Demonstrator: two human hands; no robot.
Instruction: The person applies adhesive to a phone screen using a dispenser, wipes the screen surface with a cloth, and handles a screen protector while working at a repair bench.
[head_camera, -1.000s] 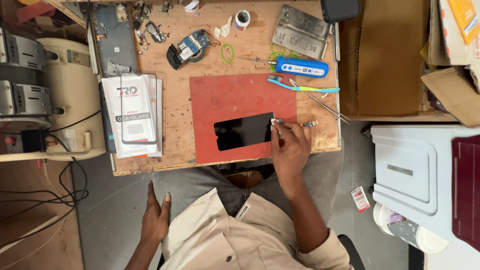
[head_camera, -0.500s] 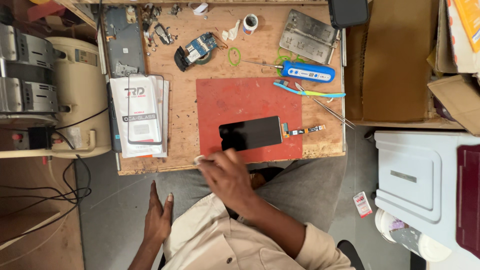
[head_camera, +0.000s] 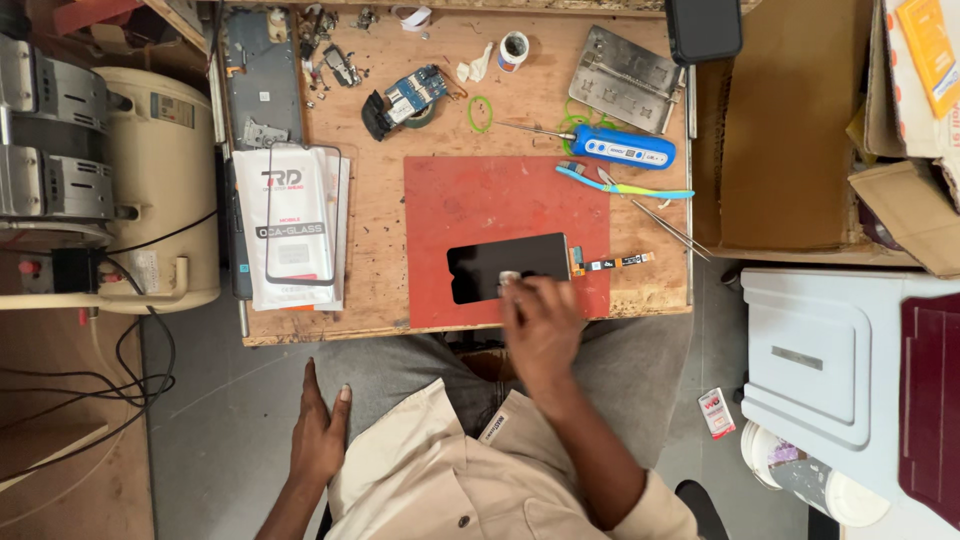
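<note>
Count of items on your desk (head_camera: 380, 300), seen from above.
You have one red mat (head_camera: 480, 200), one black phone screen (head_camera: 500, 262), one blue tool (head_camera: 625, 150), one toothbrush (head_camera: 620, 185), one pair of tweezers (head_camera: 670, 228), one green rubber band (head_camera: 481, 112), one hinged metal plate (head_camera: 625, 78) and two hands: left hand (head_camera: 318, 440), right hand (head_camera: 540, 325).

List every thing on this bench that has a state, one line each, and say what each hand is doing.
Phone screen: flat on the red mat, dark side up, ribbon cable out to the right.
Right hand: blurred, fingers on the screen's lower edge, something small and pale at the tips.
Left hand: resting flat on the thigh, holding nothing.
Blue tool: lying on its side.
Toothbrush: lying flat beside the mat.
Tape roll: standing on end.
</note>
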